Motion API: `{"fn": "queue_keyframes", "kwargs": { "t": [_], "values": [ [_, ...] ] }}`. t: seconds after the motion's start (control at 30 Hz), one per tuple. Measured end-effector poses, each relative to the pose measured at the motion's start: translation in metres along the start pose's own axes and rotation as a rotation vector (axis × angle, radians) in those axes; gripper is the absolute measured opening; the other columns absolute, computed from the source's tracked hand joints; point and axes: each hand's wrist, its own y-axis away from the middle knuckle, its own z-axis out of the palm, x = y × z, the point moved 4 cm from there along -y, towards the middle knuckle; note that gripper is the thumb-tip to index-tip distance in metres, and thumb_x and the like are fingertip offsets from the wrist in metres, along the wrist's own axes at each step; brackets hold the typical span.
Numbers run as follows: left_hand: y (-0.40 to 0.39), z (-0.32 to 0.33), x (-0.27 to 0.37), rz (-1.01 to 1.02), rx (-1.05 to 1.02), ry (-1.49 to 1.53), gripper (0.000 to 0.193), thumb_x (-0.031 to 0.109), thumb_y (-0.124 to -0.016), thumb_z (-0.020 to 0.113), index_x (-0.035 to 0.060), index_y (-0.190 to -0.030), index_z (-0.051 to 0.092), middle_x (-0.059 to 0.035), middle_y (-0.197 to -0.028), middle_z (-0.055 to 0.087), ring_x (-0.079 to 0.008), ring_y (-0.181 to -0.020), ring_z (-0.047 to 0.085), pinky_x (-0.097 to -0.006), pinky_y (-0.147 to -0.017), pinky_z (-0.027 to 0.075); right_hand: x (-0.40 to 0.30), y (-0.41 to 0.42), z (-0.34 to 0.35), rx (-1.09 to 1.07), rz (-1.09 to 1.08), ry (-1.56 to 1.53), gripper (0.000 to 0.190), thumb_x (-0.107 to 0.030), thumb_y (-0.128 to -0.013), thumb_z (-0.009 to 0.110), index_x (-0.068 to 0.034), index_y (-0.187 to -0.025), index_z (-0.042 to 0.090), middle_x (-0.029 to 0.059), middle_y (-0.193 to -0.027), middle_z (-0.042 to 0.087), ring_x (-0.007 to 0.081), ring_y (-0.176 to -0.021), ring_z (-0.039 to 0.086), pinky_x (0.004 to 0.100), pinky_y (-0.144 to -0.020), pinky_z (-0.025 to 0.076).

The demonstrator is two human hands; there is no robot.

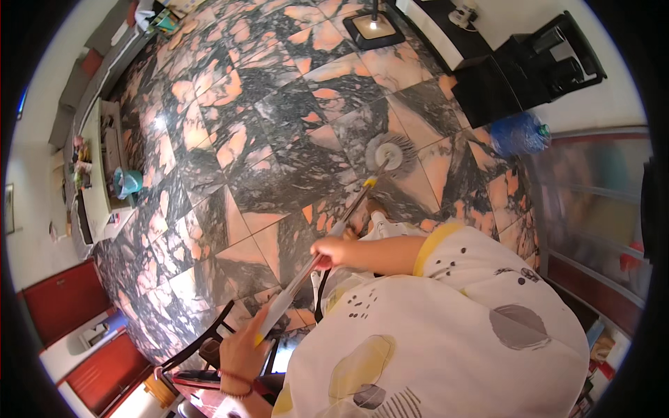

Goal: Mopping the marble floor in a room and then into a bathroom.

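Observation:
A round spin mop (389, 152) with grey and white strands rests on the marbled tile floor (272, 130). Its metal pole (355, 204) runs diagonally down to the lower left, with a yellow collar near the mop head. My right hand (330, 251) is closed around the middle of the pole. My left hand (244, 347) grips the pale grey upper handle near its yellow end, and a red bracelet and a beaded one circle that wrist. Part of my foot shows near the mop head, beside the pole.
At the right stand a black chair (522, 68) and a blue water bottle (517, 134) by glass-panelled doors. A lit square base (373, 30) stands at the top. A teal bin (127, 183) sits beside a low table at the left; another black chair (201, 334) is lower left.

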Motion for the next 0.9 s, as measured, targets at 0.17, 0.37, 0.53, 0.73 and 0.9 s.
{"fn": "queue_keyframes", "kwargs": {
  "t": [0.17, 0.37, 0.53, 0.73, 0.9],
  "values": [
    [0.076, 0.011, -0.016, -0.322, 0.036, 0.164, 0.061, 0.012, -0.065, 0.067, 0.0162, -0.123, 0.050, -0.0161, -0.096, 0.062, -0.0346, -0.080, 0.061, -0.0402, -0.069, 0.048, 0.038, -0.007, 0.073, -0.044, 0.057, 0.094, 0.008, -0.003, -0.068, 0.059, -0.001, -0.071, 0.052, 0.0141, -0.068, 0.056, 0.0308, -0.063, 0.062, 0.0477, -0.057, 0.054],
    [0.042, 0.031, 0.009, -0.360, 0.144, 0.336, 0.061, 0.015, -0.065, 0.069, 0.0147, -0.123, 0.050, -0.0193, -0.087, 0.063, -0.0364, -0.079, 0.061, -0.0402, -0.068, 0.049, -0.004, -0.016, 0.038, 0.119, -0.101, 0.144, 0.011, 0.000, -0.064, 0.064, 0.001, -0.070, 0.055, 0.0140, -0.067, 0.057, 0.0297, -0.058, 0.061, 0.0447, -0.054, 0.052],
    [-0.047, 0.023, 0.049, -0.271, 0.014, 0.361, 0.067, 0.013, -0.065, 0.069, 0.0151, -0.128, 0.045, -0.0212, -0.082, 0.062, -0.0382, -0.077, 0.060, -0.0411, -0.065, 0.048, -0.085, 0.013, -0.026, 0.139, -0.283, -0.041, 0.011, -0.004, -0.068, 0.062, 0.000, -0.076, 0.055, 0.0130, -0.071, 0.057, 0.0288, -0.064, 0.062, 0.0434, -0.060, 0.052],
    [-0.174, -0.014, 0.154, -0.049, -0.117, 0.205, 0.076, 0.012, -0.069, 0.067, 0.0163, -0.135, 0.031, -0.0231, -0.079, 0.061, -0.0418, -0.078, 0.058, -0.0465, -0.066, 0.046, -0.202, 0.085, -0.145, 0.197, -0.414, -0.125, 0.016, -0.007, -0.072, 0.062, 0.003, -0.083, 0.055, 0.0152, -0.074, 0.057, 0.0307, -0.066, 0.062, 0.0448, -0.065, 0.054],
    [-0.273, -0.031, 0.244, 0.146, -0.127, 0.072, 0.072, 0.015, -0.071, 0.065, 0.0161, -0.135, 0.031, -0.0230, -0.082, 0.061, -0.0411, -0.078, 0.058, -0.0469, -0.067, 0.046, -0.274, 0.125, -0.267, 0.325, -0.521, -0.192, 0.021, -0.008, -0.074, 0.063, 0.005, -0.087, 0.054, 0.0174, -0.077, 0.058, 0.0308, -0.067, 0.062, 0.0451, -0.064, 0.055]
  ]
}}
